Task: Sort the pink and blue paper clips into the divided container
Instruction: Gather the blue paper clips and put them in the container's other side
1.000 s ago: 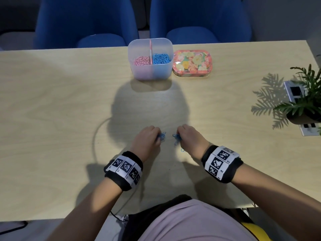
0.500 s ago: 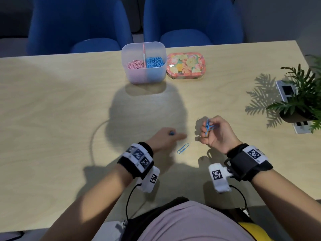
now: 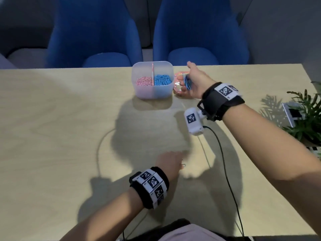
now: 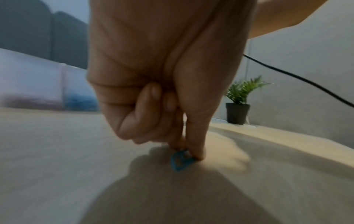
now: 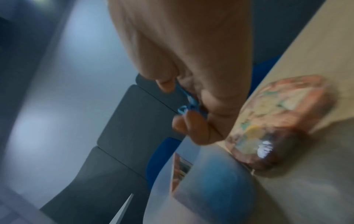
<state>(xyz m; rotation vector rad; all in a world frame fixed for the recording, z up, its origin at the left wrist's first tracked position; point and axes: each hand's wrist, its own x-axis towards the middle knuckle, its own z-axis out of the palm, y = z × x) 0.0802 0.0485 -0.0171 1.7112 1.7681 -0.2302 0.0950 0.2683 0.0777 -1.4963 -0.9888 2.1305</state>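
The translucent divided container [image 3: 152, 93] stands at the table's far edge, with pink clips [image 3: 143, 82] in its left half and blue clips [image 3: 163, 80] in its right half. My right hand [image 3: 185, 82] is raised just right of the container, fingers curled round a bunch of blue clips [image 3: 188, 83], which also show in the right wrist view [image 5: 185, 104]. My left hand [image 3: 179, 163] is down on the table near me. Its thumb and fingertip pinch one blue clip [image 4: 180, 162] against the tabletop.
A floral tin [image 3: 178, 88] lies right of the container, mostly behind my right hand. A potted plant [image 3: 306, 117] and marker cards stand at the right edge. A black cable [image 3: 224, 153] hangs from the right wrist camera. Two blue chairs [image 3: 199, 32] stand behind the table.
My right hand has travelled from mid-table up to the container's right side, carrying its blue clips. My left hand has come down onto the loose blue clip and pinches it.
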